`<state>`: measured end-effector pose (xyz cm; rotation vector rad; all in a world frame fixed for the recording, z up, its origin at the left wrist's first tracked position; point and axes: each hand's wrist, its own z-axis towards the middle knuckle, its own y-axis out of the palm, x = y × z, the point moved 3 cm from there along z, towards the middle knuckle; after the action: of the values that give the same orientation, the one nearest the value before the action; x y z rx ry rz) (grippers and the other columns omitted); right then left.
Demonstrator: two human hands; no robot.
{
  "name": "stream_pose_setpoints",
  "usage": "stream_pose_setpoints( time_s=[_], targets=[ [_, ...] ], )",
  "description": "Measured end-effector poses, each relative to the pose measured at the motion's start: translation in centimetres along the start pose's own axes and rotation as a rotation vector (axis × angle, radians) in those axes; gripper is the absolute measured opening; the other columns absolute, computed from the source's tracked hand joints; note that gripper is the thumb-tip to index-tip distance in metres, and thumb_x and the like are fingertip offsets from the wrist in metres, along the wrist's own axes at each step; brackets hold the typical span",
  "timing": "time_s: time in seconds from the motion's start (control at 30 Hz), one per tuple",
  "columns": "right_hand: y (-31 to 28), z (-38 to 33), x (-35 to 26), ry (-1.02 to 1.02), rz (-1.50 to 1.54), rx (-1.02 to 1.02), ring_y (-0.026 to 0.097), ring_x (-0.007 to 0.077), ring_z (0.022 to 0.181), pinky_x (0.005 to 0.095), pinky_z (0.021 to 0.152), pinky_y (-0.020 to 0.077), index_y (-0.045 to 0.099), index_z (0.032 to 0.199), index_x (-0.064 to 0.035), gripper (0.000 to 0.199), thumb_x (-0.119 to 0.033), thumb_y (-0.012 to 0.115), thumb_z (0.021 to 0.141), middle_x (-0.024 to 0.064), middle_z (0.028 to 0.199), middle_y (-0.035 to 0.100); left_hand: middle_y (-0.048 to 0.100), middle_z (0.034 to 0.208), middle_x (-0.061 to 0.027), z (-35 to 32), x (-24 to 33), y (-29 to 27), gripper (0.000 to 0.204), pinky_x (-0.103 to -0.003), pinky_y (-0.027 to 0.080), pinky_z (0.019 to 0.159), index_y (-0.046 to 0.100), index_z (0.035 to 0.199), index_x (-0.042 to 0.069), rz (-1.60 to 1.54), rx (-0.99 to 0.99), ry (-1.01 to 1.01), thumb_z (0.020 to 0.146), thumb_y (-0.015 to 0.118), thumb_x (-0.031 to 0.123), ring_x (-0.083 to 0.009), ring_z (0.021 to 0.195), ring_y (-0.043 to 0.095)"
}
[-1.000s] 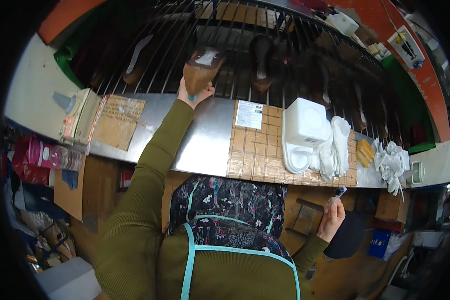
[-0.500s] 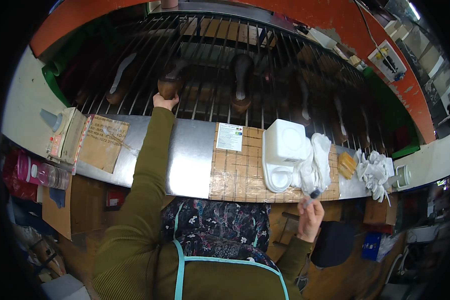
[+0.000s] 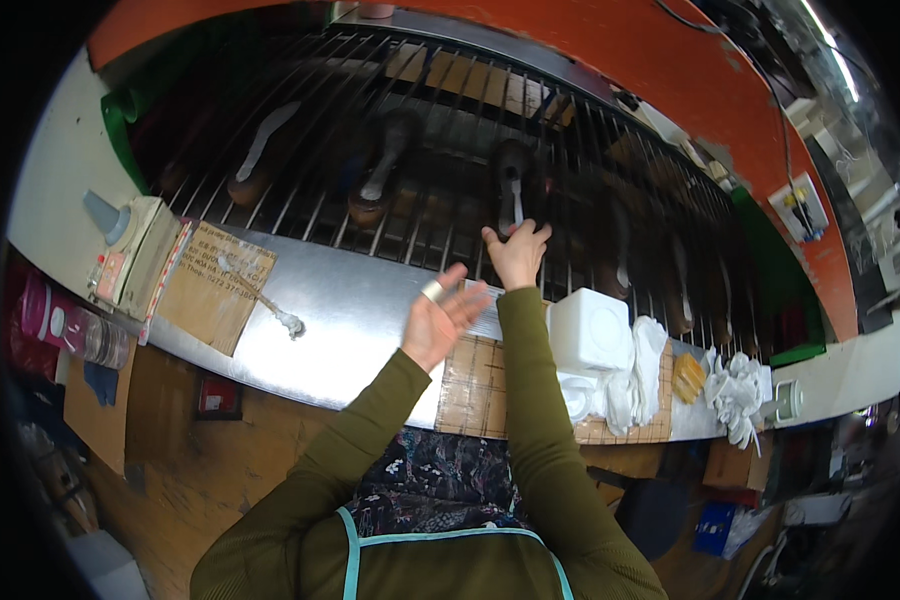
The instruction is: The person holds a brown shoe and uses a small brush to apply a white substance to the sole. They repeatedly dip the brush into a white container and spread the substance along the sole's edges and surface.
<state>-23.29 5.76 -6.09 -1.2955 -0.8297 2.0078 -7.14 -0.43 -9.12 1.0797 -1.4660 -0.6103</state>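
Note:
My right hand reaches over the front edge of the rack with its fingers apart. Its fingertips are at the near end of a dark shoe-shaped piece with a pale strip; whether they touch it I cannot tell, as they cover that end. Lower and to the left, my left hand is raised above the metal ledge, palm up and fingers spread. A whitish band shows on one of its fingers. Left of my right hand, a similar dark piece with a brown rounded end lies on the rods.
More such pieces, like the leftmost one, lie along the rod rack. On the metal ledge are cardboard, a clotted stick, a white container, white gloves and a yellow sponge-like block.
My left hand has let go of the left piece's brown end and come back right. My right hand has moved up to the rack; the small dark-tipped thing it held no longer shows.

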Motion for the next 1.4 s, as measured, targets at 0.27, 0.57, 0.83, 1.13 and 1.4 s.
stream_pose_setpoints(
  time_s=[0.27, 0.57, 0.83, 1.13, 1.4],
  targets=[
    [2.5, 4.1, 1.1, -0.095, -0.252, -0.069, 0.063, 0.0458, 0.09, 0.0495, 0.078, 0.0529, 0.044, 0.12, -0.0006, 0.077, -0.039, 0.077, 0.062, 0.0269, 0.143, 0.026, 0.047, 0.135, -0.0194, 0.0, -2.1, -0.1, 0.061, -0.038, 0.033, 0.105, 0.036, 0.141, 0.009, -0.057, -0.123, -0.145, 0.095, 0.042, 0.048, -0.0291, 0.126, 0.047],
    [-13.9, -1.1, -4.6, -0.072, 0.156, -0.016, 0.058, 0.0272, 0.079, 0.0382, 0.072, 0.0469, 0.048, 0.087, -0.001, 0.053, -0.034, 0.077, 0.059, 0.0164, 0.089, 0.056, 0.037, 0.141, -0.0258, 0.2, -1.8, 0.8, 0.099, -0.047, 0.033, 0.108, 0.019, 0.146, 0.001, -0.166, -0.293, -0.304, 0.082, 0.047, 0.072, -0.0354, 0.13, 0.041],
    [-22.0, -16.5, -1.6, -0.097, 0.718, -0.28, 0.045, 0.0098, 0.078, 0.0239, 0.07, 0.0373, 0.051, 0.11, -0.0013, 0.051, -0.026, 0.074, 0.072, 0.0019, 0.091, 0.045, 0.043, 0.143, -0.0107, -9.3, -3.8, -2.6, 0.091, -0.053, 0.029, 0.111, 0.04, 0.14, 0.011, -0.211, -0.555, -0.478, 0.064, 0.087, 0.029, -0.0299, 0.133, 0.038],
    [-24.6, -22.3, 10.4, 0.045, -0.228, 0.092, 0.052, 0.0188, 0.068, 0.0321, 0.068, 0.0293, 0.068, 0.088, -0.0113, 0.009, -0.02, 0.065, 0.087, 0.0042, 0.074, 0.057, 0.03, 0.148, -0.0085, -10.0, 0.9, -2.8, 0.115, -0.048, 0.03, 0.111, 0.019, 0.148, 0.011, 0.362, -0.431, 0.379, 0.059, 0.085, 0.044, -0.027, 0.135, 0.03],
    [-23.2, -21.1, 11.7, -0.182, -0.455, 0.182, 0.053, 0.018, 0.071, 0.0359, 0.07, 0.0268, 0.069, 0.084, -0.0165, 0.006, -0.021, 0.069, 0.081, 0.0007, 0.074, 0.054, 0.043, 0.132, -0.0166, -9.1, 4.7, 1.1, 0.088, -0.042, 0.045, 0.093, 0.027, 0.144, 0.009, 0.918, -0.099, 1.002, 0.076, 0.071, 0.041, -0.0312, 0.117, 0.047]
  ],
)
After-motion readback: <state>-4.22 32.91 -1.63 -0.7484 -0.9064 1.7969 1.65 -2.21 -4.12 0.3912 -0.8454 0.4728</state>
